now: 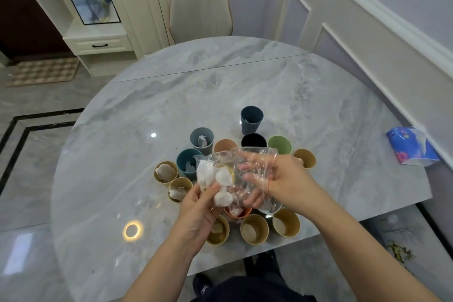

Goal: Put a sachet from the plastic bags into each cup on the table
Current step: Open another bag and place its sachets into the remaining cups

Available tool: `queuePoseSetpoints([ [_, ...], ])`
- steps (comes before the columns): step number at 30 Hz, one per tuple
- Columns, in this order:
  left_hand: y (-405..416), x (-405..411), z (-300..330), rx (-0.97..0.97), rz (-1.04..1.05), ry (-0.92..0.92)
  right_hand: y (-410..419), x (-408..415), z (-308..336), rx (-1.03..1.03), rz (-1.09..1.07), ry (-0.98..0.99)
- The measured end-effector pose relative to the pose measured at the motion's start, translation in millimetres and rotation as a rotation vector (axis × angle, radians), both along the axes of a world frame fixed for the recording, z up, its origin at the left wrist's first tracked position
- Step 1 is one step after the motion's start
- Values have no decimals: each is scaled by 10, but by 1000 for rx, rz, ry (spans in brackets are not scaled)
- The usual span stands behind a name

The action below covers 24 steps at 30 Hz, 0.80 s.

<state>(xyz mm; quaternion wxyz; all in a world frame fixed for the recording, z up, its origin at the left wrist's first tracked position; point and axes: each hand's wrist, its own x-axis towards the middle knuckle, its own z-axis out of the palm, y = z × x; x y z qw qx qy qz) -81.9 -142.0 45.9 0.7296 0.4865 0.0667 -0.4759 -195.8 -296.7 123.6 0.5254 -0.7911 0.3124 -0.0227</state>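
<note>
Sachets (221, 176), white, small, pillow-shaped, bunched inside a clear plastic bag (235, 174) held above the cups (253, 228) near the bench (220, 95) edge. Right hand (277, 179) inside the bag's mouth, fingers (247, 168) loosely spread, holding nothing discernible. Left hand (198, 208) pinching the bag's lower left from outside. Likely light, soft, crushable; best pinched singly at an edge or string. Film thin, slippery, crinkled. Several cups already filled.
</note>
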Motion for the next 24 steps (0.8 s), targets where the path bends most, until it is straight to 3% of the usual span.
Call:
queuePoseSetpoints([
  [3,4,0,6,11,7,-1,15,3,78,-157,64,52],
  [13,40,16,19,2,-8,-34,67,48,78,-158,109,13],
  [20,77,-7,71,29,-142,-124,151,103,-9,-119,119,-65],
  [24,89,-13,128,-2,-223,-86,138,120,-17,-176,63,-86],
])
